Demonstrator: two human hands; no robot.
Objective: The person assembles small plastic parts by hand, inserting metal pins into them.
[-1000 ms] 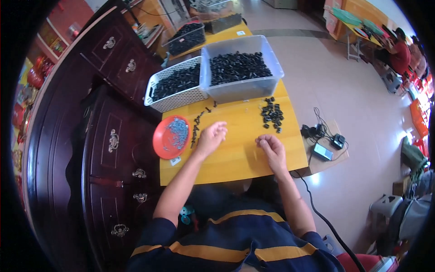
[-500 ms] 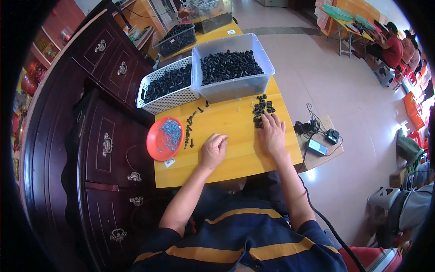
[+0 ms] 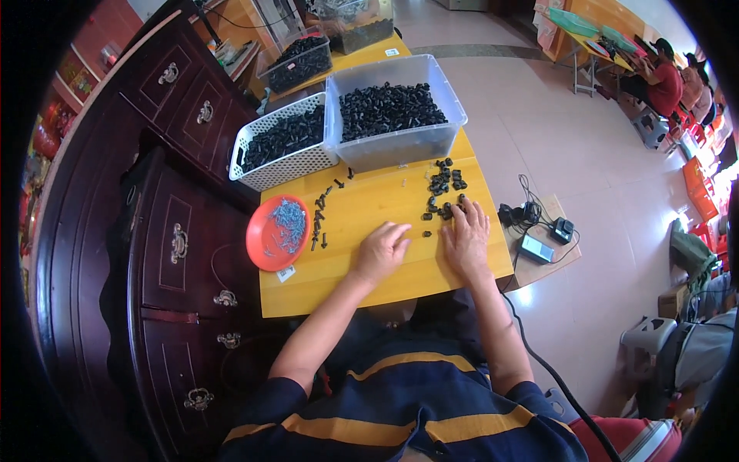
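My right hand point(image 3: 466, 240) lies palm down near the table's right edge, fingers stretched out and a little apart. Its fingertips touch a loose group of small black plastic parts point(image 3: 440, 185). One black part point(image 3: 426, 233) sits by itself between my hands. Over the table's middle, my left hand point(image 3: 382, 251) is curled, thumb and forefinger toward the right; whatever its fingers may hold is hidden. Further left runs a line of black stemmed pieces point(image 3: 318, 218). Beside them a red-orange plate point(image 3: 260, 252) carries a heap of small blue-grey screw-like pieces point(image 3: 289, 224).
A clear plastic bin point(image 3: 400, 152) and a white perforated basket point(image 3: 296, 171), both full of black parts, stand at the table's back. Dark wooden drawers point(image 3: 178, 242) border the left. A grey device point(image 3: 535, 248) and cables lie on a low surface at right. People point(image 3: 663, 86) sit far right.
My left hand has moved right, toward my right hand. My right hand has shifted slightly nearer to me, and several black parts now lie spread out left of its fingers.
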